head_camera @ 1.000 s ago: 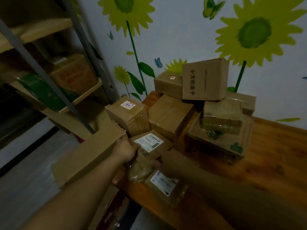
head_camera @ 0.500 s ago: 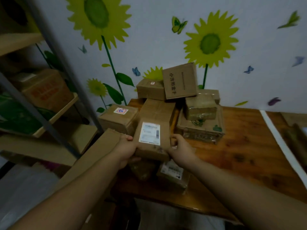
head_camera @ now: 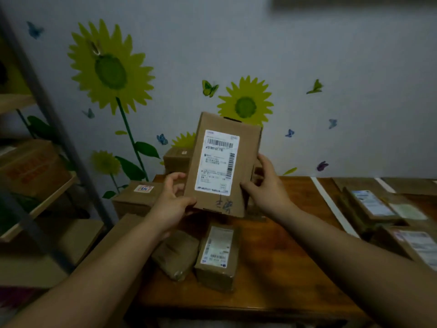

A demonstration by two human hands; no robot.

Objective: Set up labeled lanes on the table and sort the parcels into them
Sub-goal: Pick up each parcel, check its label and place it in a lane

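Observation:
A flat cardboard parcel [head_camera: 246, 147] with a white shipping label facing me is raised upright above the wooden table [head_camera: 279, 261]. My left hand [head_camera: 170, 204] grips its lower left corner and my right hand [head_camera: 267, 188] grips its right edge. Below it on the table lie a small labeled parcel [head_camera: 217, 256] and a brown wrapped packet [head_camera: 176, 253]. Behind the raised parcel sits a pile of boxes, mostly hidden; one with a red-and-white sticker [head_camera: 137, 197] shows at the left. A white tape strip [head_camera: 334, 207] crosses the table at the right, with labeled parcels [head_camera: 371, 204] beyond it.
A metal shelf rack [head_camera: 40, 176] with cardboard boxes stands at the left. A long flat carton [head_camera: 113, 240] leans at the table's left edge. The wall with sunflower stickers runs behind the table. The table's front edge lies near me.
Both hands have lifted the labeled parcel off the pile and tipped it upright toward me. My view has swung right, bringing the tape strip and the parcels beyond it into sight.

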